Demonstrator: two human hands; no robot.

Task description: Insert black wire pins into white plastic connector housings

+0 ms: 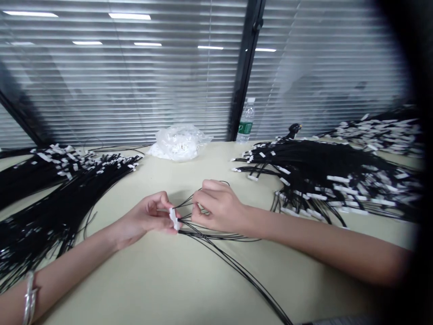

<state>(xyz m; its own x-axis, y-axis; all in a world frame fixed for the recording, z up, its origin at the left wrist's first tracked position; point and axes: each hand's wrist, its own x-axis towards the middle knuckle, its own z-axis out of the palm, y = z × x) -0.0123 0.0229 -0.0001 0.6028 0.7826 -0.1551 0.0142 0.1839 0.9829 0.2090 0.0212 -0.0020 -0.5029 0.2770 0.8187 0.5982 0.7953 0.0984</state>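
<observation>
A small white connector housing [173, 219] is pinched between the thumb and fingers of my left hand [152, 217], above the middle of the table. Several thin black wires [233, 262] run out of its right side and trail toward the lower right. Just right of the housing, my right hand [218, 207] has thumb and forefinger closed on one or more of the black wires close to the connector. How many wires sit in that pinch is hidden by the fingers.
Black wire bundles with white ends [77, 189] lie at the left. More wires with white connectors [324, 176] are heaped at the right. A clear plastic bag of white pieces [181, 143] and a water bottle [246, 122] stand at the back, before window blinds [135, 90].
</observation>
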